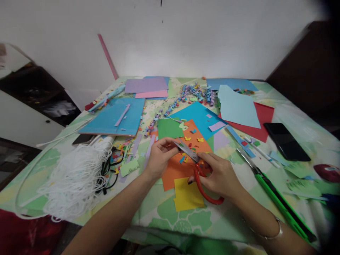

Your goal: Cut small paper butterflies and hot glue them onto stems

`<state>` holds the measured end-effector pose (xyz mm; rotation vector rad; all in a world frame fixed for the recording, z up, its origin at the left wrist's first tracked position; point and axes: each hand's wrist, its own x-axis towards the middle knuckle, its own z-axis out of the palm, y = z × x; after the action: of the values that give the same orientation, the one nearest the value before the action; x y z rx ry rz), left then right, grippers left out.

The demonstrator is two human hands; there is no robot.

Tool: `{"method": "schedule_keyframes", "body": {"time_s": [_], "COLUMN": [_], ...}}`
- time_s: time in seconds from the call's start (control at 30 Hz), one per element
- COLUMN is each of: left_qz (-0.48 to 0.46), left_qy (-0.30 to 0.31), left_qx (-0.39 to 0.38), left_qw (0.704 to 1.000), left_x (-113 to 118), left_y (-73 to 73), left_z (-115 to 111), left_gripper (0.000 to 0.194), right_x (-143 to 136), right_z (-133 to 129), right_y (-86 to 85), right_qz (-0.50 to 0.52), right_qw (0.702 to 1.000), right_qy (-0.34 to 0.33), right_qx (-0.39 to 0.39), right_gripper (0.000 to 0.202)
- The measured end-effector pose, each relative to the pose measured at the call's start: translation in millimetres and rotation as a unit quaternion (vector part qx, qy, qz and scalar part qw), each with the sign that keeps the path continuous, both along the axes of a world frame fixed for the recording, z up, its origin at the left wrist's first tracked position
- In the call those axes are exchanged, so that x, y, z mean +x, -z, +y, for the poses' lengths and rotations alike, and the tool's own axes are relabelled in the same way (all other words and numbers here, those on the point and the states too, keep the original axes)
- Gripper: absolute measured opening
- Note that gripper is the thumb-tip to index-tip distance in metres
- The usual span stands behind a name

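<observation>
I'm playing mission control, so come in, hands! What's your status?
Right hand holds scissors. Left hand by the blade tips, grip unclear. Paper bits scattered on orange paper underneath.

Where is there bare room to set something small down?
Bare cloth shows between the yellow paper and the near edge; a narrower strip lies between your right hand and the cutter. It's crowded left, around the white string, and centrally, where scraps litter the orange paper.

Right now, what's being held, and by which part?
The right hand holds the scissors by their red handles; whether the left hand holds anything is unclear.
</observation>
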<state>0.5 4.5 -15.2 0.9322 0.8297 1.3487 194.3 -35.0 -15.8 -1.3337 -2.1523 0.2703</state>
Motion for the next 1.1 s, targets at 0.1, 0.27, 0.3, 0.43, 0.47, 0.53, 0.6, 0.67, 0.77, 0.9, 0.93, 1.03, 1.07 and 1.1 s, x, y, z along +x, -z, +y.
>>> {"method": "schedule_keyframes", "body": {"time_s": [0.1, 0.27, 0.3, 0.43, 0.47, 0.53, 0.6, 0.67, 0.77, 0.9, 0.93, 1.03, 1.07, 1.1], "left_qz": [-0.006, -0.005, -0.007, -0.012, -0.011, -0.007, -0.005, 0.002, 0.011, 0.013, 0.013, 0.009, 0.008, 0.007], "left_qy": [0.002, 0.001, 0.003, 0.022, 0.024, 0.023, 0.016, 0.01, 0.004, -0.015, -0.017, -0.018, -0.019, -0.02], "left_qx": [-0.001, 0.006, 0.005, -0.01, -0.013, -0.014, -0.01, -0.008, -0.007, -0.01, -0.01, -0.01, -0.011, -0.012], "left_qw": [1.0, 1.0, 1.0, 1.0, 1.0, 1.0, 1.0, 1.0, 1.0, 1.0, 1.0, 1.0, 1.0, 1.0], "left_x": [-0.6, -0.8, -0.6, 1.1, 1.4, 1.9, 2.0, 1.8, 1.4, 1.1, 1.0, 0.7, 0.6, 0.5], "left_y": [-0.3, 0.7, 1.2, 2.6, 2.7, 2.7, 2.5, 2.3, 1.9, 1.5, 1.4, 1.0, 0.9, 0.8], "left_z": [0.1, -0.3, -0.5, -1.7, -2.0, -2.4, -2.6, -2.7, -2.3, -1.3, -1.0, -0.4, -0.4, -0.3], "left_gripper": [0.016, 0.02, 0.022, 0.03, 0.03, 0.031, 0.032, 0.032, 0.032, 0.034, 0.034, 0.034, 0.034, 0.034], "right_x": [0.5, -0.3, -0.3, 0.0, 0.0, -0.2, -0.6, -0.9, -1.1, -0.6, -0.5, -0.3, -0.4, -0.6], "right_z": [0.4, 0.6, 0.5, -0.8, -1.0, -1.1, -0.9, -0.7, -0.3, 0.4, 0.5, 0.7, 0.6, 0.5], "right_y": [0.6, 0.9, 1.0, 1.5, 1.6, 2.0, 2.5, 3.0, 3.0, 1.2, 0.6, -1.0, -1.5, -2.0], "right_qz": [0.012, 0.013, 0.015, 0.022, 0.022, 0.022, 0.022, 0.022, 0.02, 0.024, 0.025, 0.024, 0.024, 0.024], "right_qw": [1.0, 0.999, 0.999, 0.999, 0.999, 0.999, 0.999, 0.999, 0.999, 0.999, 0.999, 0.999, 0.999, 0.999], "right_qy": [-0.007, -0.007, -0.007, -0.011, -0.012, -0.011, -0.01, -0.01, -0.008, -0.005, -0.006, -0.01, -0.011, -0.011], "right_qx": [0.016, 0.032, 0.034, 0.041, 0.041, 0.037, 0.033, 0.034, 0.029, 0.032, 0.035, 0.042, 0.044, 0.044], "right_gripper": [0.046, 0.044, 0.044, 0.044, 0.044, 0.044, 0.044, 0.044, 0.045, 0.042, 0.041, 0.04, 0.04, 0.04]}}
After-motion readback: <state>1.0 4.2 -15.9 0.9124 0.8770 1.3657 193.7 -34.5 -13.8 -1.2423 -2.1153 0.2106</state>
